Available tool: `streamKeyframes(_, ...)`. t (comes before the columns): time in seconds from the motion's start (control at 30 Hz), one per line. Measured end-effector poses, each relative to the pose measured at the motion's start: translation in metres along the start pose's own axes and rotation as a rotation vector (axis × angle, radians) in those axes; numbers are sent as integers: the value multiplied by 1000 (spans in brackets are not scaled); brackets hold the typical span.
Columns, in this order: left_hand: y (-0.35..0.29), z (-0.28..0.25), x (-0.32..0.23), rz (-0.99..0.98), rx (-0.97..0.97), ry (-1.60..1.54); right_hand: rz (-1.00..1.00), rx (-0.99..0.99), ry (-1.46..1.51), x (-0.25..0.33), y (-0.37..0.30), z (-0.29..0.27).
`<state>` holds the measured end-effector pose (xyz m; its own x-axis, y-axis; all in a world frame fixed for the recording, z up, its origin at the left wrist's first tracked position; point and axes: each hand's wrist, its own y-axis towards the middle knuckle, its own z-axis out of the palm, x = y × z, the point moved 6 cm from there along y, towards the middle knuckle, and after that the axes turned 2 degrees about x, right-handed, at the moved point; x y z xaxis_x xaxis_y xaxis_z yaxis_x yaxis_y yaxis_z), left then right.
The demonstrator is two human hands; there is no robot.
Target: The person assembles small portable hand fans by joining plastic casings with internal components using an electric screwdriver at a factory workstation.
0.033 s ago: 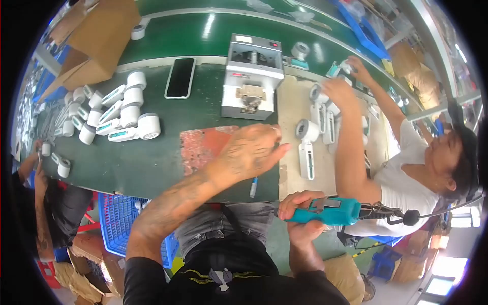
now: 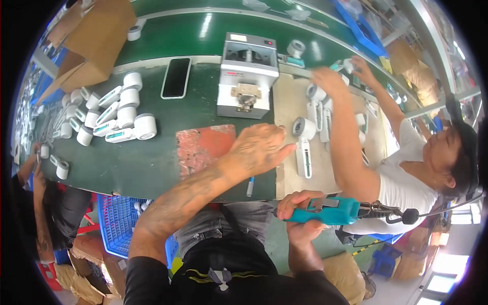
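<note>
My left hand (image 2: 259, 147) reaches over the table's red worn patch (image 2: 203, 147), back up, thumb held apart and nothing visible in it. Its fingertips are close to a white device with a round head and a straight handle (image 2: 304, 155), lying on the beige sheet to the right; a gap shows between them. My right hand (image 2: 305, 216) is wrapped round a teal electric screwdriver (image 2: 338, 211) held level at the table's front edge, its tip pointing left. A cord and coiled hanger run off from its right end. A small blue-and-white pen-like thing (image 2: 250, 186) lies below my left forearm.
A grey-white machine (image 2: 247, 76) stands at the back middle, a phone (image 2: 177, 78) left of it. Several more white devices (image 2: 127, 114) are heaped on the left. A co-worker's arm (image 2: 345, 137) reaches across the beige sheet at right. A blue basket (image 2: 114, 223) sits below the table.
My left hand has moved slightly right, toward the white device. The co-worker's nearer hand has shifted away from me. My right hand holds the screwdriver as before.
</note>
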<state>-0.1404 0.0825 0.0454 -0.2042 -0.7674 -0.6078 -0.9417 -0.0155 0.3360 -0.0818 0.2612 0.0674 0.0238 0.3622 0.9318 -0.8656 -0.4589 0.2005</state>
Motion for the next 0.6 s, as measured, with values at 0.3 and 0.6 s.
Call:
streamKeyframes(0.3, 40, 84, -21, -171, 114, 220, -19, -41, -96, 13, -4, -22)
streamKeyframes(0.6, -26, -30, -25, -96, -129, 8, -23, -11, -192, 1, 24, -15)
